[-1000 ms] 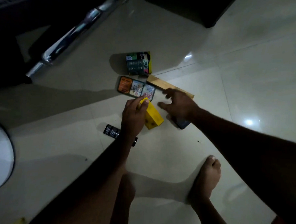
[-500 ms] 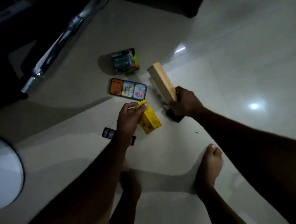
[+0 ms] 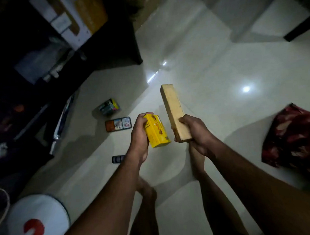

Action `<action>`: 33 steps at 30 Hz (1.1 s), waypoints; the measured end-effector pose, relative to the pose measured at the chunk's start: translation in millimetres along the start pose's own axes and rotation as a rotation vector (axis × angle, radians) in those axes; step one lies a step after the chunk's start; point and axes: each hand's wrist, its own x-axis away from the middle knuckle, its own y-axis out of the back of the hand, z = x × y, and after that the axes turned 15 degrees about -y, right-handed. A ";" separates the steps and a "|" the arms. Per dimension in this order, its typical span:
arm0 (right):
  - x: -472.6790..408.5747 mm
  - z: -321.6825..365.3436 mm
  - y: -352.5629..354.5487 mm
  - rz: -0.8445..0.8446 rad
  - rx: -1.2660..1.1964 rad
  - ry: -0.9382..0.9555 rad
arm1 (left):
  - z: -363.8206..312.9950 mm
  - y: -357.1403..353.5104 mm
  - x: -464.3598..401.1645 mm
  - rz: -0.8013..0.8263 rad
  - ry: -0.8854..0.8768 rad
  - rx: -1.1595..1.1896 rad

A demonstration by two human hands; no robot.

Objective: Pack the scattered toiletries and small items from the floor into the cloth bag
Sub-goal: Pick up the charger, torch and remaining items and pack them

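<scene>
Cloth bag [image 3: 293, 135], dark red, sits crumpled on the pale floor [image 3: 211, 75] at the right. Right hand [image 3: 194, 131] has its grip clamped on the long tan box [image 3: 174, 112]; left hand [image 3: 139, 134] clamped on the yellow box [image 3: 156, 131]. Flat tin [image 3: 118, 124], small carton [image 3: 108, 107] and dark tube [image 3: 117, 159] lie left.

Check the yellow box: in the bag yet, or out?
Out. The yellow box is in the left hand grip above the floor; the cloth bag lies apart, far right.
</scene>
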 end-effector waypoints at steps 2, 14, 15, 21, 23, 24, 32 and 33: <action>41.9 5.3 4.9 -0.025 -0.056 0.041 | -23.2 -23.3 27.4 0.055 0.066 -0.041; 209.9 -25.2 103.7 -0.125 -0.490 0.368 | -95.4 -164.3 134.6 0.674 0.064 -0.381; 218.3 -33.2 115.8 -0.147 -0.538 0.373 | -92.5 -179.7 139.8 0.693 0.068 -0.407; 248.3 -83.7 200.3 -0.304 -0.829 0.387 | -41.1 -301.0 172.9 0.845 -0.040 -0.576; 253.9 -96.2 228.9 -0.336 -0.899 0.384 | -19.4 -341.3 189.7 0.911 -0.074 -0.624; 256.8 -102.5 245.5 -0.357 -0.943 0.382 | -5.9 -361.6 198.8 0.950 -0.088 -0.661; 269.8 -133.6 377.9 -0.485 -1.164 0.262 | 88.5 -483.8 252.9 1.096 -0.058 -0.876; 272.0 -135.9 394.2 -0.490 -1.157 0.237 | 96.0 -494.2 256.5 1.108 -0.058 -0.906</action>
